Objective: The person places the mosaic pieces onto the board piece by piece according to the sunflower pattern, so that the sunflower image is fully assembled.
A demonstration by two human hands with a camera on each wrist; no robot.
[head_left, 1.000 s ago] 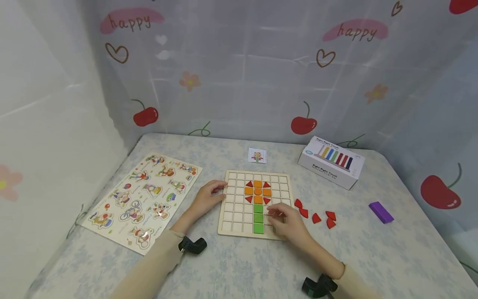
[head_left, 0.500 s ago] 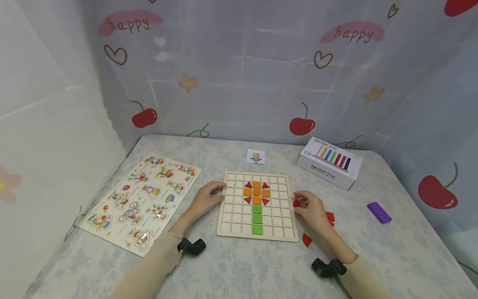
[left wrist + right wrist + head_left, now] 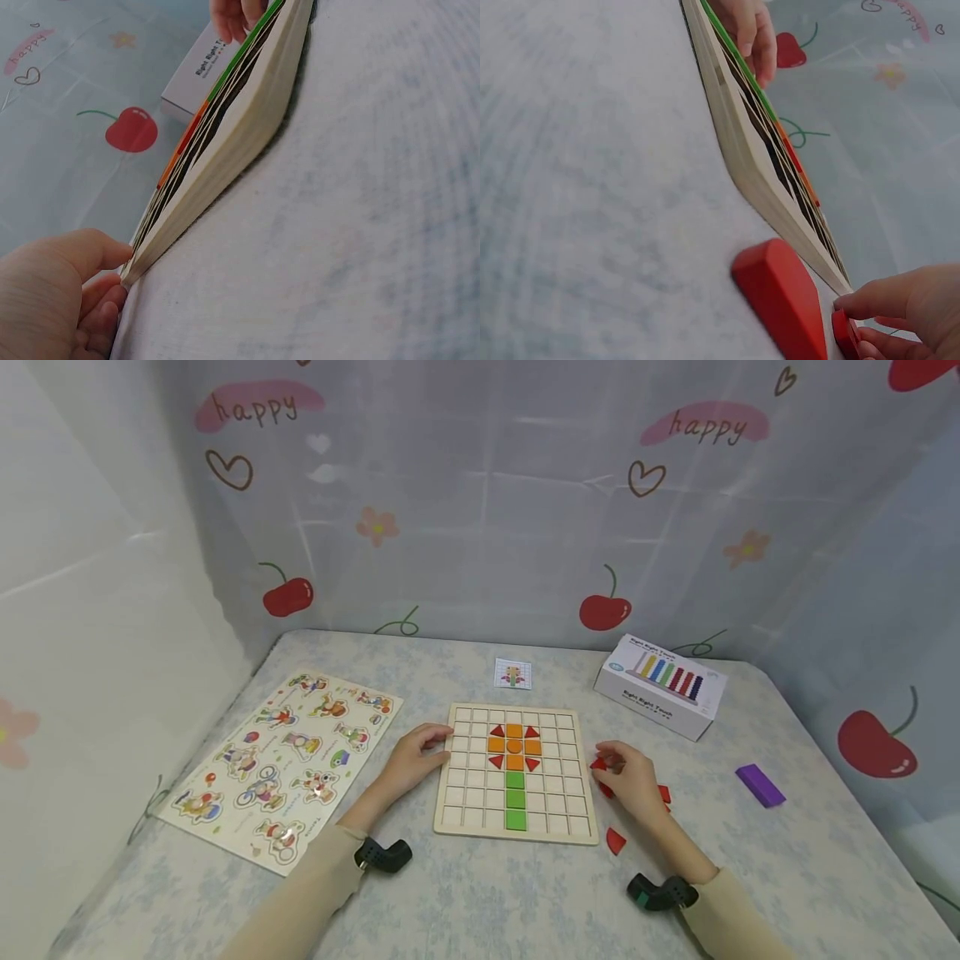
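Observation:
A square wooden grid board (image 3: 461,817) lies on the table, with orange squares, an orange circle, small red triangles and a column of green squares (image 3: 515,799) in its cells. My left hand (image 3: 412,762) grips the board's left edge; in the left wrist view the thumb (image 3: 97,247) is on top and the fingers curl at the side. Right of the board, my right hand (image 3: 630,781) pinches a red fan-shaped piece (image 3: 844,334) between thumb and fingers, low at the table. Another red piece (image 3: 784,300) lies close by. One more red fan-shaped piece (image 3: 616,841) lies nearer me.
Further red pieces (image 3: 664,793) are partly hidden behind the right hand. A picture board (image 3: 315,777) lies left, and a small pattern card (image 3: 513,674) lies behind the grid board. A white box (image 3: 660,689) stands at the back right, with a purple block (image 3: 761,785) nearer.
The right hand has moved from over the grid board to the red pieces at its right and now pinches one. A red piece nearer me has come into view. The left hand stays put.

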